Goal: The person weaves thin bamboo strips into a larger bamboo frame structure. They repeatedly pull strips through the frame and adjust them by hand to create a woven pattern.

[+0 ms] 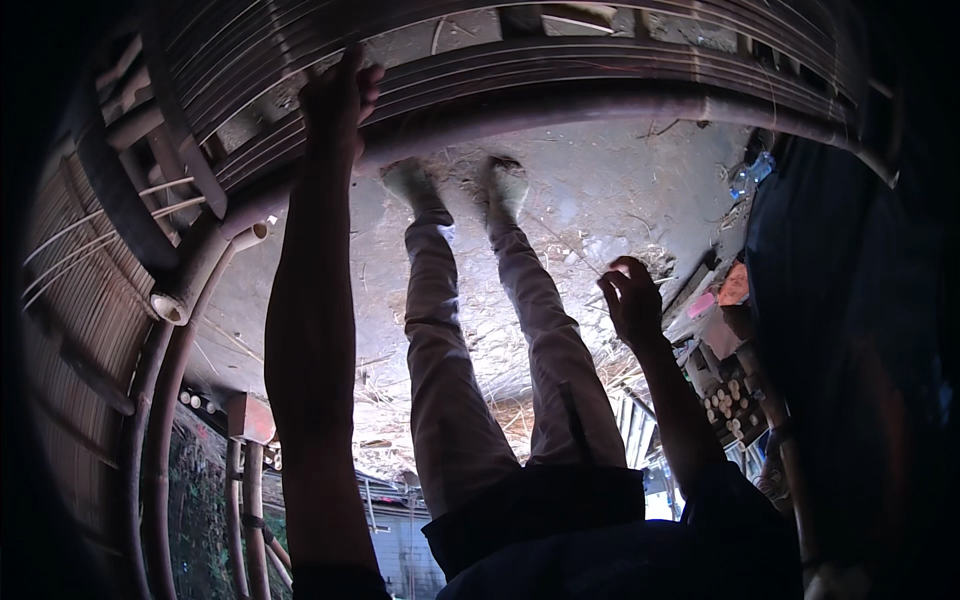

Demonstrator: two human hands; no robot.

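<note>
My left hand (pixel 338 100) is stretched far forward over the near edge of a slatted bamboo frame (pixel 600 62). Its fingers are curled at the slats, but in the dark I cannot make out what they grip. Lower and to the right, my right hand (pixel 634 300) pinches with thumb and fingertips. A thin strand (pixel 572 247) runs from that pinch up and to the left, toward my feet; its far end is lost to view. A thick bamboo pole (pixel 560 112) forms the frame's near edge, below the thin parallel slats.
Bamboo posts (pixel 150 430) and a slatted panel (pixel 80 250) stand at the left. Fibre scraps (pixel 510 405) litter the floor. Stacked cut bamboo ends (pixel 728 405), an orange object (pixel 735 285) and a clear blue-tinted bottle (pixel 755 172) lie right. Dark cloth (pixel 830 300) hangs at far right.
</note>
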